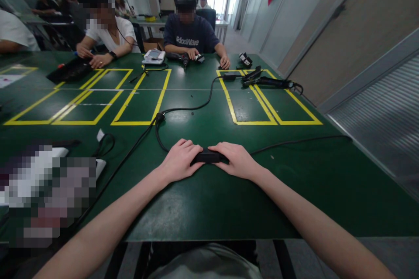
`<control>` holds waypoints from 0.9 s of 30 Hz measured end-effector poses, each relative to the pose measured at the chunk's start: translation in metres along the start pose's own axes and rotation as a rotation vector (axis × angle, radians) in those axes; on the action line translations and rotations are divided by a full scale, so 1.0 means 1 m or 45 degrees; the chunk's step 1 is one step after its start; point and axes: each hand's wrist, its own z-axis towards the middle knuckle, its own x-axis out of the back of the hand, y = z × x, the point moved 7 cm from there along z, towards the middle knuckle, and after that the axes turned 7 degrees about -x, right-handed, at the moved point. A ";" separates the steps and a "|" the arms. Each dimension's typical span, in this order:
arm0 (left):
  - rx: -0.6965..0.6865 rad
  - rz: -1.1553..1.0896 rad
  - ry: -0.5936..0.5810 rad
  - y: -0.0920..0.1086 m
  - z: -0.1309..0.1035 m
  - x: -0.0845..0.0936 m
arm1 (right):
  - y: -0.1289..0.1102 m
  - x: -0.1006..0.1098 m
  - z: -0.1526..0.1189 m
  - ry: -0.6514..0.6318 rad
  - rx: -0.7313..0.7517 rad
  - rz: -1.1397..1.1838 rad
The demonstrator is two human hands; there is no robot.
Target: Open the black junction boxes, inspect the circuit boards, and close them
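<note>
As left fingers [195,150] and right fingers [217,148] clamp its ends, an oblong black block [208,157] seems plastic.

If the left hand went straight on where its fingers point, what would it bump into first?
The black power adapter: the left hand is touching it now. Beyond that, the right hand looks next in line, though depth is hard to judge.

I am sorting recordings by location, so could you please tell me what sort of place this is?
Probably a shared workroom or workshop: a large green table marked with yellow tape, what looks like a power drill on its far side, and several people seated at tables.
</note>
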 end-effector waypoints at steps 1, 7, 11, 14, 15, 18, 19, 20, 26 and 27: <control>-0.021 0.022 0.009 0.001 0.000 0.000 | 0.000 0.000 0.000 0.005 0.008 -0.009; -0.124 0.078 0.028 0.004 0.002 -0.001 | -0.001 0.005 -0.002 0.012 0.013 -0.023; -0.100 0.010 0.025 0.002 0.001 0.002 | -0.003 0.009 -0.001 0.084 0.039 0.013; -0.061 -0.072 0.039 0.001 0.002 0.003 | -0.002 0.009 -0.002 0.120 0.038 0.053; -0.058 -0.098 0.055 0.002 0.003 0.003 | -0.001 0.008 -0.002 0.119 0.026 0.054; -0.109 -0.140 0.130 0.009 0.005 0.002 | 0.002 0.005 -0.003 0.116 -0.011 0.042; -0.110 -0.138 0.157 0.010 0.006 0.002 | 0.003 0.005 -0.002 0.129 -0.013 0.045; -0.107 -0.142 0.168 0.010 0.006 0.002 | 0.002 0.007 -0.002 0.155 -0.008 0.055; -0.027 -0.208 0.184 0.005 0.001 -0.004 | -0.006 0.016 -0.002 0.261 0.089 0.113; -0.022 -0.215 0.204 0.004 0.000 -0.004 | -0.007 0.017 -0.001 0.259 0.085 0.106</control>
